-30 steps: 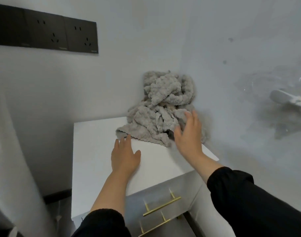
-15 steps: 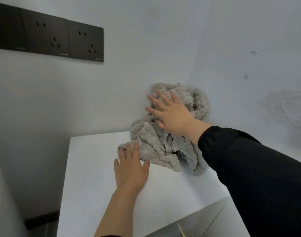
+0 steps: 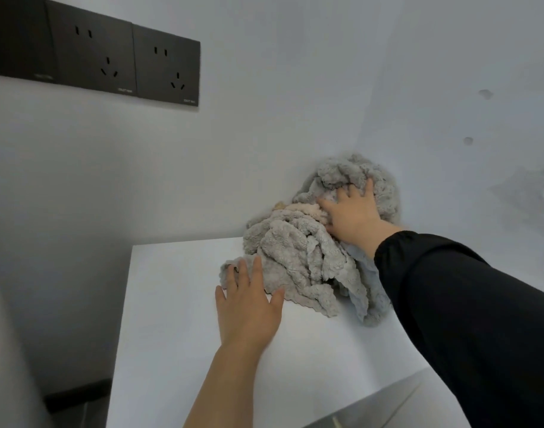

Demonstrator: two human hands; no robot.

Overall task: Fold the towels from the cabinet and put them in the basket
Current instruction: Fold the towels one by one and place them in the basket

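Note:
A crumpled heap of grey fluffy towels [image 3: 298,257] lies in the back right corner of the white cabinet top [image 3: 171,335], leaning against the wall. A bit of beige towel [image 3: 301,209] shows inside the heap. My right hand [image 3: 351,214] is sunk into the upper part of the heap, fingers curled into the cloth. My left hand [image 3: 247,304] lies flat on the cabinet top, fingers spread, its fingertips resting on the heap's near left edge. No basket is in view.
Black wall sockets [image 3: 110,60] sit on the wall at upper left. White walls meet in the corner behind the heap. A clear plastic item [image 3: 539,196] shows at the right edge. The cabinet's front edge [image 3: 357,412] runs along the bottom.
My right hand has pushed deeper into the top of the heap and curled its fingers, uncovering some beige cloth. My left hand has stayed on the heap's edge.

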